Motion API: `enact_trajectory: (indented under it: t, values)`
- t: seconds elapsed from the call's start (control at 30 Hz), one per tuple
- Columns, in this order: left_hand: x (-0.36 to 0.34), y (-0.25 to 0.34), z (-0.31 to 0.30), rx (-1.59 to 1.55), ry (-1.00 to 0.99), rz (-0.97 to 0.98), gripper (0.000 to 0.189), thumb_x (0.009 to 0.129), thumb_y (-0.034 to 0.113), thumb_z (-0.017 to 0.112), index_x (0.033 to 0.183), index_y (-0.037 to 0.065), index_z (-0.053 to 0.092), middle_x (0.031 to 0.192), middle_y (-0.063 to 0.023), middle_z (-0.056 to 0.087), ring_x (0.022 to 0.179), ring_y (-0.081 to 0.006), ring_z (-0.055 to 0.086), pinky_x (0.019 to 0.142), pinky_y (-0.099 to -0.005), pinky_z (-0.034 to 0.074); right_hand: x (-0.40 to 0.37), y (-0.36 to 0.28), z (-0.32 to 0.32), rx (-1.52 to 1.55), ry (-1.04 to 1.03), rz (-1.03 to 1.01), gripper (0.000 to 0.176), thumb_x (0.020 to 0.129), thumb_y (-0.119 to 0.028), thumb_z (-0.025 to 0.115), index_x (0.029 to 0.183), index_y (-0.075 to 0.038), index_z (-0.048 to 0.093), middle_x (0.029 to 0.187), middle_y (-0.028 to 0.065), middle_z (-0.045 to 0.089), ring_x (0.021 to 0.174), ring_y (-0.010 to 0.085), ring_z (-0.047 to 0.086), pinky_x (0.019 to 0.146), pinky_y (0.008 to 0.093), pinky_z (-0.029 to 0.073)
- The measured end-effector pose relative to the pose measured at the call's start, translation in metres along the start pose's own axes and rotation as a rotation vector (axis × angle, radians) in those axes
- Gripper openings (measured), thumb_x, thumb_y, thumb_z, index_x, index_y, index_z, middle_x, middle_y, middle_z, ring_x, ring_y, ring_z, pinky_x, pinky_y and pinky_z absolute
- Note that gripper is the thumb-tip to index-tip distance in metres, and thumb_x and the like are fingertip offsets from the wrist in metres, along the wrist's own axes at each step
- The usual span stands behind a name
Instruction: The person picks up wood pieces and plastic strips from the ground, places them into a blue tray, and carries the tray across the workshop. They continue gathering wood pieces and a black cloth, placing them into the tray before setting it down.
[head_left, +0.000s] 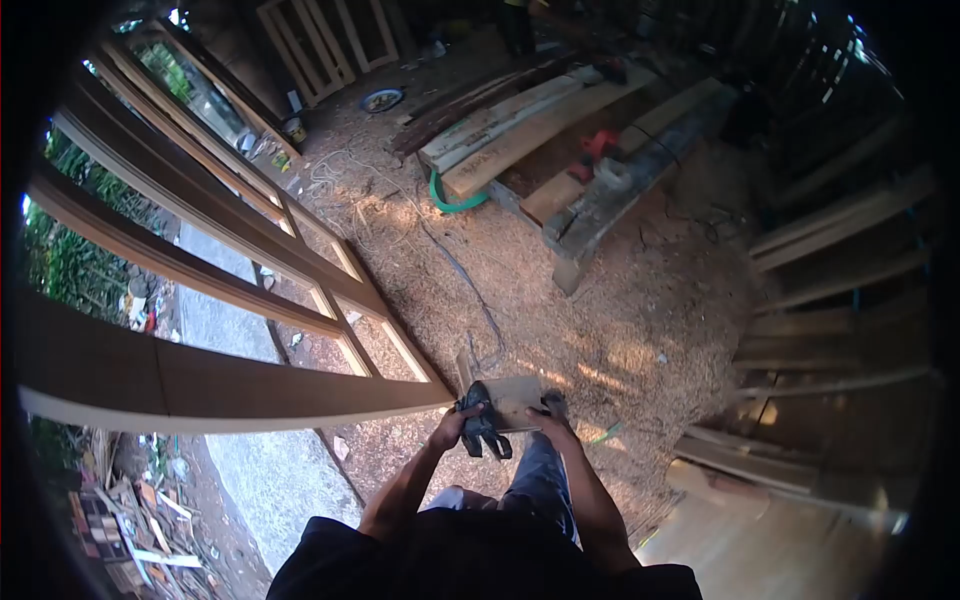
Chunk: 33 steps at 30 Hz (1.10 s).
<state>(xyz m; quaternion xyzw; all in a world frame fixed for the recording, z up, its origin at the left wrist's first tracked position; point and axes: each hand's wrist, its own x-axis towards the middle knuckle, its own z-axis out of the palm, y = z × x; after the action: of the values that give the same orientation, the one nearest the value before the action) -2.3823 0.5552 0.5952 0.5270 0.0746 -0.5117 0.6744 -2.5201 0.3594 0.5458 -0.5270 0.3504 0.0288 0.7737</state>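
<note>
Sawdust floor [620, 330] all over this open workshop, pale planks [520, 130] stacked at the back with a red tool [597, 145] lying on them, and a big wooden door frame [230, 290] stretching along the left. Down low in front of the person's knees, the left hand [452, 428] has its grip closed around a dark power tool [487, 428], fingers wrapped on its body. The right hand [555, 412] has its grip closed on the right end of a wooden block [518, 398], which sits right against the tool. That tool looks rigid and fairly weighty for its size, best taken around its moulded body, clear of the underside. The block looks stiff, light and dusty, so probably a touch slippery; its end and long edges give the firmest hold.
</note>
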Motion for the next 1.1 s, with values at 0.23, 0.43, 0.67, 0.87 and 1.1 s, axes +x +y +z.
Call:
enact_trajectory:
  t: [0.23,0.43,0.67,0.87,1.1]
  values:
    - [0.041,0.113,0.048,-0.096,0.185,0.090,0.019,0.081,0.020,0.061,0.091,0.004,0.057,0.074,-0.0041,0.060,0.064,-0.0137,0.059,0.060,-0.0265,0.049,0.093,-0.176,0.005,-0.221,-0.199,0.119,0.060,0.073,-0.029,0.068,0.121,-0.005,0.041,0.105,0.0106,0.055,0.093,0.0196,0.053,0.073,0.0320,0.042]
    - [0.083,0.205,0.008,-0.295,0.370,0.272,0.025,0.079,0.019,0.063,0.096,0.002,0.057,0.079,-0.0051,0.062,0.066,-0.0149,0.060,0.063,-0.0264,0.050,0.195,-0.285,0.094,-0.358,-0.377,0.046,0.058,0.075,-0.025,0.067,0.119,0.001,0.040,0.103,0.0148,0.057,0.095,0.0215,0.055,0.080,0.0320,0.043]
    - [0.174,0.321,-0.108,-0.510,0.409,0.301,0.031,0.077,0.018,0.065,0.100,-0.001,0.056,0.086,-0.0081,0.063,0.071,-0.0199,0.062,0.067,-0.0316,0.052,0.358,-0.332,0.211,-0.555,-0.420,0.056,0.057,0.078,-0.029,0.064,0.123,-0.007,0.037,0.109,0.0155,0.055,0.097,0.0232,0.052,0.076,0.0374,0.042]
    - [0.265,0.481,-0.209,-0.422,0.586,0.323,0.029,0.074,0.022,0.069,0.088,-0.002,0.061,0.075,-0.0066,0.063,0.062,-0.0153,0.060,0.057,-0.0268,0.048,0.496,-0.423,0.331,-0.618,-0.358,0.214,0.058,0.078,-0.027,0.064,0.125,-0.009,0.035,0.110,0.0146,0.054,0.093,0.0224,0.052,0.074,0.0348,0.041]
    - [0.292,0.635,-0.305,-0.205,0.660,0.299,0.037,0.075,0.028,0.066,0.100,0.002,0.058,0.082,-0.0062,0.062,0.070,-0.0162,0.061,0.065,-0.0265,0.048,0.603,-0.498,0.470,-0.442,-0.378,0.204,0.054,0.076,-0.027,0.066,0.122,-0.013,0.040,0.106,0.0090,0.054,0.093,0.0204,0.051,0.076,0.0379,0.040]
